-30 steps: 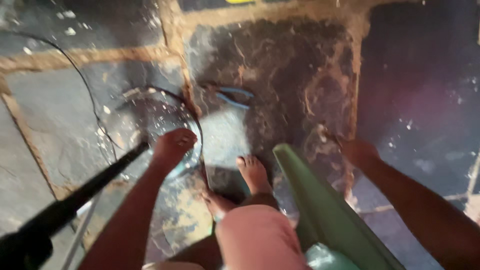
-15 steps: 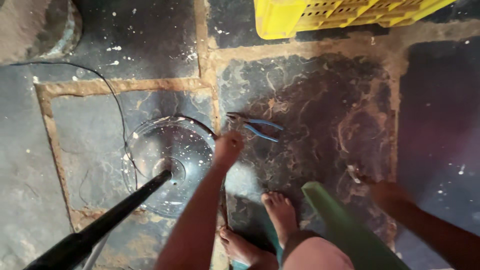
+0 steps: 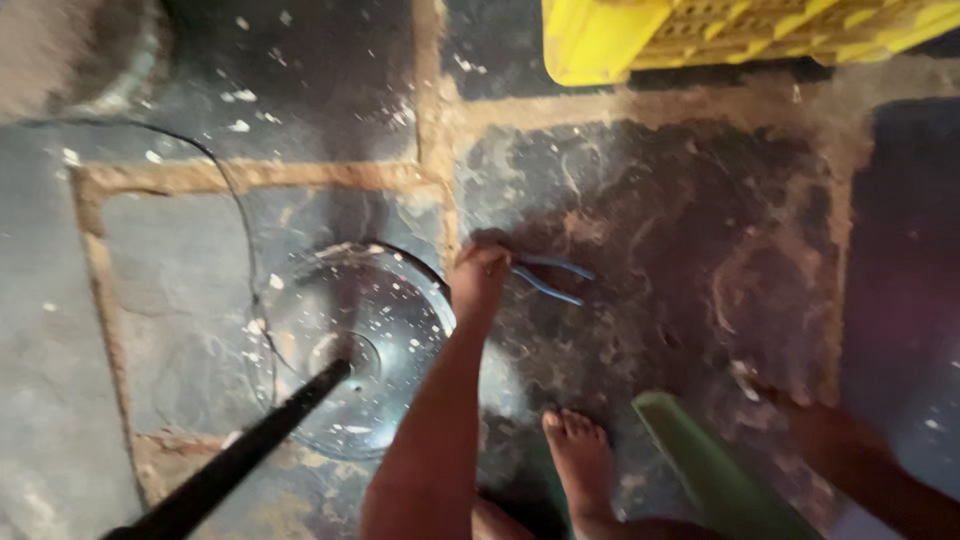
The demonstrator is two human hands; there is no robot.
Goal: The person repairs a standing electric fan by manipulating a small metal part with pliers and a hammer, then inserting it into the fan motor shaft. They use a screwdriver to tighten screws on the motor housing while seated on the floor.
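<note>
The left hand (image 3: pixel 478 282) is closing over blue-handled pliers (image 3: pixel 550 280) on the stone floor (image 3: pixel 650 220); whether it is pinching them cannot be told. Likely light and rigid, they are best gripped by both handles.

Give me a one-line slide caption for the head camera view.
Left hand reaches blue-handled pliers on the stone floor, beside a clear round base; right hand rests on the floor.

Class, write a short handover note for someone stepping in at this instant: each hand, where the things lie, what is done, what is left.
Left hand: reaches out to the blue-handled pliers on the stone floor; whether it grips them yet is unclear.
Right hand: rests low on the floor, holding nothing visible.
Round shiny pan lies beside the left arm, a black rod over it; yellow crate beyond.
Done: pliers reached.
Left: not lifted yet.
</note>
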